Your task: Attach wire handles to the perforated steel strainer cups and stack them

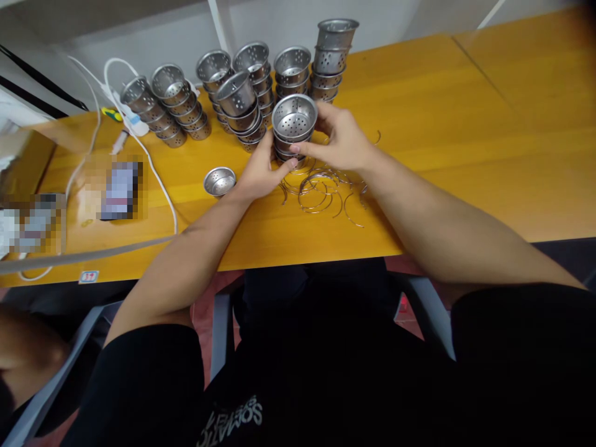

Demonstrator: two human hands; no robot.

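Both my hands are closed round a short stack of perforated metal strainer cups point(294, 121) standing on the yellow wooden table point(442, 124). My left hand point(261, 171) grips the stack's lower left side. From the right, my right hand point(338, 139) wraps the stack, thumb pointing left under the top cup's rim. A loose pile of thin wire rings point(321, 189) lies on the table just in front of the stack, below my hands.
Several stacks of the same metal cups point(242, 93) stand behind, some leaning. A single cup point(219, 181) sits to the left. White cables and a power strip point(128, 121) lie at far left, beside blurred items. Another person's arm point(28, 354) shows at bottom left.
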